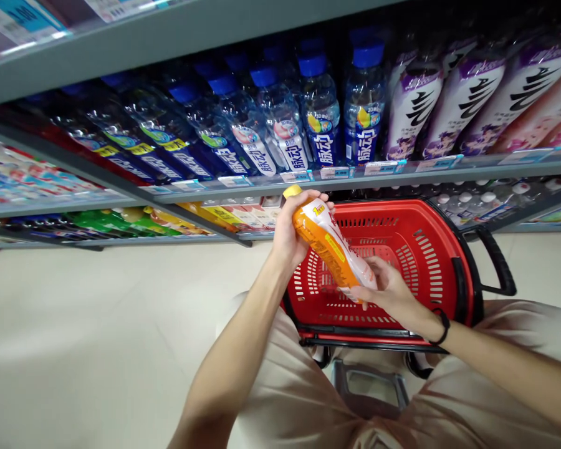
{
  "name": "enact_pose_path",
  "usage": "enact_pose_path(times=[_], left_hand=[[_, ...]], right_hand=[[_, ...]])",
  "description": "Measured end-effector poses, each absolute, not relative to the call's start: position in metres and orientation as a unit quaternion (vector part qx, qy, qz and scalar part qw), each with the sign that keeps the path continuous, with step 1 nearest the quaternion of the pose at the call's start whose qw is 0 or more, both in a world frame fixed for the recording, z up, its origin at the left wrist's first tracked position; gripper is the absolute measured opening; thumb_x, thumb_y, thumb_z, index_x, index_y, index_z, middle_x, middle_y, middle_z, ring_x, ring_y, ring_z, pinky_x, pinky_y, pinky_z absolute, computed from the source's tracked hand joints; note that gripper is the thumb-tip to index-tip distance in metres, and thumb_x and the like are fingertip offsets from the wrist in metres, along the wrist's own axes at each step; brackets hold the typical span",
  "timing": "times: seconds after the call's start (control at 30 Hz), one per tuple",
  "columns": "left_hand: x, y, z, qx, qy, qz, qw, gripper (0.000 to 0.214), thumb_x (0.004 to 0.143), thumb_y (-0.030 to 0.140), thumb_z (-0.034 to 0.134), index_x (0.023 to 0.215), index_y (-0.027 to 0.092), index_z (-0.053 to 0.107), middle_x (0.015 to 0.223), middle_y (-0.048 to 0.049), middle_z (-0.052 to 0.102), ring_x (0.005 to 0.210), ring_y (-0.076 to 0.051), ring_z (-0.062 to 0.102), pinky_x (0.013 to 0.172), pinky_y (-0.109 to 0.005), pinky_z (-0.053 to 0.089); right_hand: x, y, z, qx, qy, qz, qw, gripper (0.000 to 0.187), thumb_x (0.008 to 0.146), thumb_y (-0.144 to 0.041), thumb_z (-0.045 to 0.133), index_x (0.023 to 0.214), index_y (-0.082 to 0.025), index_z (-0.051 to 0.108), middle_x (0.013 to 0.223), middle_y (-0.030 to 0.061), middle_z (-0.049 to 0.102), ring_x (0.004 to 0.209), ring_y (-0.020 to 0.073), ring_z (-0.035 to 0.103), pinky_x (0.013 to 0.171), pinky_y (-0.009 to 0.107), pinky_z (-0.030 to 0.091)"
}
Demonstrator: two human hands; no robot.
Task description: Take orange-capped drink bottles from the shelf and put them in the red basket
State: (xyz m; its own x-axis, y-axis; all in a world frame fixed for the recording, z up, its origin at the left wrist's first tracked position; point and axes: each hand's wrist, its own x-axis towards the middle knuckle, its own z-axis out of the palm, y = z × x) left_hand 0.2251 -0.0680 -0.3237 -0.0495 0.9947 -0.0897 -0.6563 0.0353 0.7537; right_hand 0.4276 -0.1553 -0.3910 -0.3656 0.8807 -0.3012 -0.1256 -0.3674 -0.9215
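A drink bottle (331, 246) with an orange and white label and a yellow cap lies tilted between my two hands. My left hand (290, 226) is closed round its upper part, just below the cap. Round the bottom end, my right hand (387, 288) is closed with the thumb along the side; a black band circles that wrist. Directly beneath the bottle sits a red shopping basket (430, 234) with slotted walls, its inside partly hidden by the bottle and my hands.
Blue-capped bottles (318, 112) and purple-and-white bottles (414, 109) line the shelf ahead, above a price-tag edge (336, 183). More drinks fill the lower shelf. The basket's black handle (498, 262) sticks out right. Pale floor (98, 324) spreads at left; my knees flank the basket.
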Motion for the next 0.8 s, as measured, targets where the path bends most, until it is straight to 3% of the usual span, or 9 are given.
enact_pose_path(times=[0.13,0.33,0.63,0.8], left_hand=[[0.223,-0.069,-0.322,0.27,0.303,0.647,0.646,0.023,0.078,0.037,0.075,0.084,0.015,0.072,0.089,-0.0032,0.072,0.083,-0.019,0.073,0.089,-0.035,0.062],[0.221,-0.071,-0.321,0.27,0.3,0.654,0.64,0.024,0.08,0.04,0.073,0.085,0.016,0.071,0.089,-0.0033,0.071,0.085,-0.019,0.073,0.094,-0.038,0.061],[0.224,-0.071,-0.32,0.261,0.314,0.647,0.644,0.025,0.08,0.04,0.072,0.087,0.016,0.071,0.09,-0.0046,0.072,0.089,-0.022,0.074,0.095,-0.041,0.06],[0.224,-0.073,-0.319,0.262,0.307,0.644,0.65,0.024,0.079,0.039,0.072,0.085,0.016,0.07,0.087,-0.0036,0.071,0.088,-0.021,0.074,0.095,-0.039,0.06]], right_hand=[[0.428,-0.155,-0.382,-0.418,-0.394,0.737,0.357,0.059,0.068,-0.046,0.092,0.105,-0.015,0.059,0.091,0.0061,0.069,0.069,0.0152,0.065,0.047,0.023,0.054],[0.434,-0.156,-0.376,-0.347,-0.352,0.807,0.323,0.045,0.088,-0.053,0.073,0.107,-0.012,0.07,0.091,0.0118,0.071,0.077,0.0217,0.07,0.047,0.023,0.051],[0.435,-0.158,-0.374,-0.299,-0.31,0.853,0.295,0.046,0.092,-0.056,0.066,0.104,-0.013,0.074,0.097,0.0143,0.072,0.07,0.0174,0.065,0.048,0.022,0.048],[0.433,-0.161,-0.372,-0.324,-0.319,0.836,0.309,0.047,0.089,-0.057,0.07,0.1,-0.012,0.074,0.096,0.0137,0.071,0.067,0.0155,0.061,0.047,0.021,0.045]])
